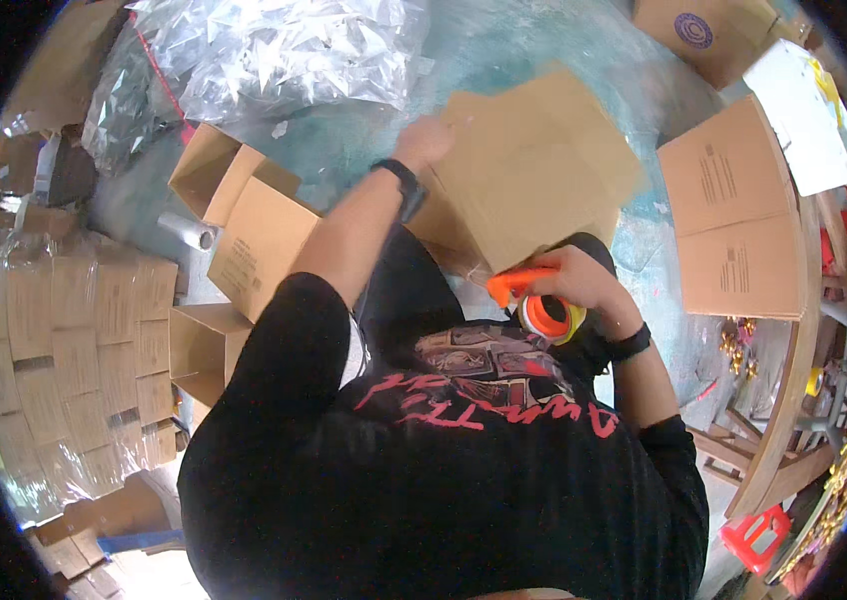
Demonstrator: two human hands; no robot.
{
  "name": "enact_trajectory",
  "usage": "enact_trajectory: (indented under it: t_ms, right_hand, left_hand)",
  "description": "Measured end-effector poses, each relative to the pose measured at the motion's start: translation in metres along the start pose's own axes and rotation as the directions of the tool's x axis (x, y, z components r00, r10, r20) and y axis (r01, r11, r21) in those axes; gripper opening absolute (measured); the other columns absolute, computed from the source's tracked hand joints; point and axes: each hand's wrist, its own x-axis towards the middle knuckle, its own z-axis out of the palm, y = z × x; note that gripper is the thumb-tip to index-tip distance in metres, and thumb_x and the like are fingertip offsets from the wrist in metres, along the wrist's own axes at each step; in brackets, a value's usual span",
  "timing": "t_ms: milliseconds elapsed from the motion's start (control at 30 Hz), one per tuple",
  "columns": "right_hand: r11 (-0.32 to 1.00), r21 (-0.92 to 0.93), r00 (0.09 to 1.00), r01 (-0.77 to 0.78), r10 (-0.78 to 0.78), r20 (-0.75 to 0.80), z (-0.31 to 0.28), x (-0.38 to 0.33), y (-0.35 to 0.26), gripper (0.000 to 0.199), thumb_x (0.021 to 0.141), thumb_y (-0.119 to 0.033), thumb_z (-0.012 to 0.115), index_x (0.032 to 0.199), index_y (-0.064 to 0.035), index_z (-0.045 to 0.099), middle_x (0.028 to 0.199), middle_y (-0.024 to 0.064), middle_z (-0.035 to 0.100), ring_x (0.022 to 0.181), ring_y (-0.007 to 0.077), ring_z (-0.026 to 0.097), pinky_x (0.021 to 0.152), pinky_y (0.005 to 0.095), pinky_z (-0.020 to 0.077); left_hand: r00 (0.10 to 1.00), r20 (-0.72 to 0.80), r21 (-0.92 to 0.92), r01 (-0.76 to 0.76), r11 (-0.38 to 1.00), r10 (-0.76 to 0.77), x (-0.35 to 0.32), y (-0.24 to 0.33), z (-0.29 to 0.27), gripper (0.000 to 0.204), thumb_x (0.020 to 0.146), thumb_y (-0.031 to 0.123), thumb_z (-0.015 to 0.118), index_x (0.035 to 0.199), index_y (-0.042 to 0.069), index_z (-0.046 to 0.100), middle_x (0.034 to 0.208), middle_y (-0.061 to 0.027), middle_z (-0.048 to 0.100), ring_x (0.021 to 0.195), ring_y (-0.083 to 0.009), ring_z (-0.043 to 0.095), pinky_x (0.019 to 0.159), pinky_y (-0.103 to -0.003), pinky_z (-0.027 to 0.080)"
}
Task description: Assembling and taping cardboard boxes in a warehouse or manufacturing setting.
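Observation:
In front of my legs is a brown cardboard box (544,170), tilted and slightly blurred. My left hand (428,141) is closed at its far left edge, fingers partly smeared and tucked against the cardboard. An orange tape dispenser (518,284) with a roll of tape is gripped in my right hand (584,281), just below the box's near right side. The dispenser's head lies close to the near edge of the box; whether the two touch I cannot tell.
Open cardboard boxes (262,245) stand on the left, beside a clear plastic roll (187,231). Farther left rises a wrapped stack of cartons (79,335). Silvery plastic-wrapped goods (284,50) lie ahead. At the right are a large carton (731,210) and a wooden-edged rack (794,400).

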Motion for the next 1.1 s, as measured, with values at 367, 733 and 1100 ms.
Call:
enact_trajectory:
  t_ms: [367,733,1100]
  right_hand:
    - [0.901,-0.408,0.989,-0.15,0.136,-0.063,0.021,0.034,-0.019,0.052,0.066,-0.046,0.076,0.098,-0.0066,0.073,0.093,0.0207,0.072,0.09,0.0373,0.069,0.081,0.0441,0.0546]
    - [0.967,-0.235,0.984,-0.1,0.061,-0.168,0.002,-0.015,0.013,0.065,0.07,-0.043,0.076,0.116,0.0019,0.067,0.101,0.0244,0.071,0.094,0.0337,0.07,0.085,0.0404,0.0534]
    - [0.667,0.707,0.943,0.234,0.02,-0.331,-0.043,-0.115,0.056,0.068,0.078,-0.024,0.067,0.136,0.0089,0.051,0.116,0.011,0.067,0.098,0.017,0.066,0.086,0.0269,0.0526]
  left_hand:
    - [0.668,-0.641,0.384,-0.148,0.911,0.379,-0.119,0.027,0.169,0.084,0.092,0.027,0.058,0.146,-0.019,0.012,0.138,-0.05,0.03,0.133,-0.0588,0.031,0.113,-0.054,0.027]
    - [0.523,-0.664,0.297,-0.471,0.831,0.534,-0.112,-0.033,0.094,0.052,0.087,0.018,0.064,0.131,-0.007,0.052,0.146,-0.0314,0.042,0.136,-0.0426,0.043,0.111,-0.046,0.038]
    - [0.765,-0.558,-0.73,-0.266,0.63,-0.323,-0.036,-0.087,-0.045,0.04,0.097,0.026,0.061,0.122,-0.005,0.063,0.117,-0.0133,0.068,0.098,-0.0182,0.064,0.084,-0.036,0.05]
